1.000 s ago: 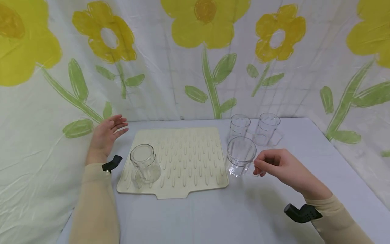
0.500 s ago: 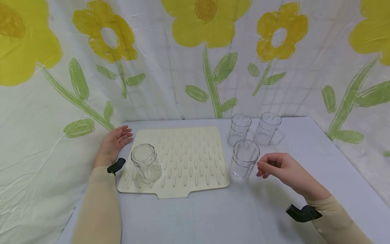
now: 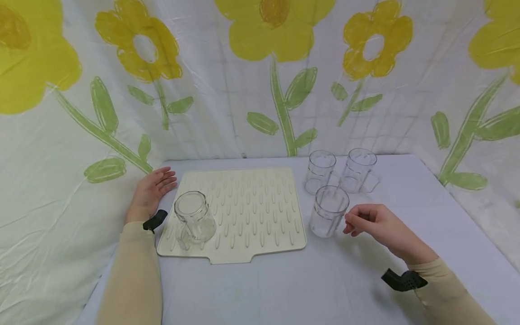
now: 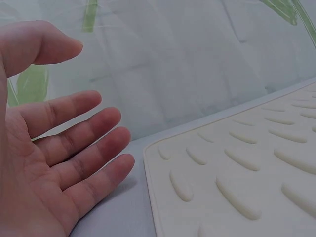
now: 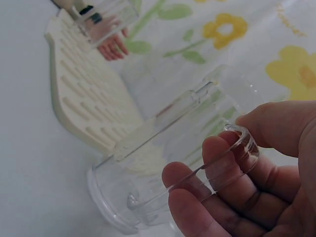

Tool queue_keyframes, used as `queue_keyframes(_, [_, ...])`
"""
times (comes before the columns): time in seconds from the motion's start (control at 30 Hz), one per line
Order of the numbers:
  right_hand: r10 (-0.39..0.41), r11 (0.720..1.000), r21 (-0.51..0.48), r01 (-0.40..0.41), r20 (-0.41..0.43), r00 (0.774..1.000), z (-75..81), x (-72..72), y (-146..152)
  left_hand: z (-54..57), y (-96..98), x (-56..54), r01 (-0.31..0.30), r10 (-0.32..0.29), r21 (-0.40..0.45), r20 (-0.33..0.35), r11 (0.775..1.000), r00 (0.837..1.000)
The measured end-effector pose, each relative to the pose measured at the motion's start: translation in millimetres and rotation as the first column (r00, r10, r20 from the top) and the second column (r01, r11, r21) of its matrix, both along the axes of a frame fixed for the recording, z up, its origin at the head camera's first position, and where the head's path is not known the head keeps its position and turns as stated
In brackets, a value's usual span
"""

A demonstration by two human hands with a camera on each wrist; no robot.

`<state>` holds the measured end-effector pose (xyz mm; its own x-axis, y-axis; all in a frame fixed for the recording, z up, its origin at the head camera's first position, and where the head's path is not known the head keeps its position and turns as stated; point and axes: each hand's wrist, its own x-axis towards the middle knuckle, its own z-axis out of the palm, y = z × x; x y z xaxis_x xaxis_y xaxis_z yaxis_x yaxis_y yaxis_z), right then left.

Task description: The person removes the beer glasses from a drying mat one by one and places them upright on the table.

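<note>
Glass mug [image 3: 327, 214], handle [image 5: 252, 149] in right hand [image 3: 374, 230]

On a cream rectangular ridged mat [image 3: 252, 203], left side, we list one clear cylindrical glass mug [image 3: 200, 222]; right of the mat, a second mug [image 3: 326, 217], two mugs [image 3: 319, 172] behind.

Left forearm [image 3: 132, 275], sleeved, extends forward. Left hand [image 3: 149, 192] relaxed, palm turned inward; four fingers [image 4: 74, 106] loosely extended, slightly bent; thumb [image 4: 47, 45] held apart above them. Right forearm [image 3: 451, 289], likewise sleeved, angles forward and inward. Right hand [image 3: 373, 222] set in a grip: fingers curled, thumb opposing them.
</note>
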<state>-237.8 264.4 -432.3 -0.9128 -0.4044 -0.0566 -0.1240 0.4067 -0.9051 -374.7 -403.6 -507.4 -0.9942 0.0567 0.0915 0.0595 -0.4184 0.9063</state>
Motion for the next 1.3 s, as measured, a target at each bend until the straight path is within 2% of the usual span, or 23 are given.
queue_keyframes(0.37, [0.042,0.999,-0.018,-0.041,0.051,0.998,-4.9,-4.4,1.5,3.3,-0.8,3.2,-0.017,0.018,-0.021,0.002,1.000,1.000])
queue_keyframes(0.53, [0.072,0.997,-0.026,-0.071,0.061,0.996,-3.6,-5.3,1.5,4.3,-0.7,4.5,-0.028,0.028,-0.004,0.005,1.000,1.000])
queue_keyframes(0.87, [0.068,0.998,0.000,-0.068,0.073,0.995,1.6,-6.1,-2.6,1.5,-2.7,6.4,-0.050,0.050,-0.012,0.008,0.999,0.999])
queue_keyframes(0.97, [0.041,0.997,0.055,-0.044,0.068,0.997,4.8,-6.3,-3.0,0.0,-2.9,6.3,-0.049,0.049,-0.006,0.003,0.999,0.999])
queue_keyframes(1.1, [0.003,0.983,0.181,-0.009,0.032,0.999,13.9,-5.3,0.9,-1.3,-2.5,4.4,-0.052,0.052,-0.005,0.015,0.999,0.999])
queue_keyframes(1.2, [0.008,0.952,0.307,0.007,-0.048,0.999,27.9,-4.1,4.9,-1.2,-2.1,2.2,-0.056,0.057,-0.008,0.031,0.998,0.998])
queue_keyframes(1.3, [0.028,0.901,0.431,0.046,-0.163,0.986,47.9,-3.9,6.5,0.1,-1.3,0.8,-0.059,0.059,-0.004,0.037,0.998,0.998])
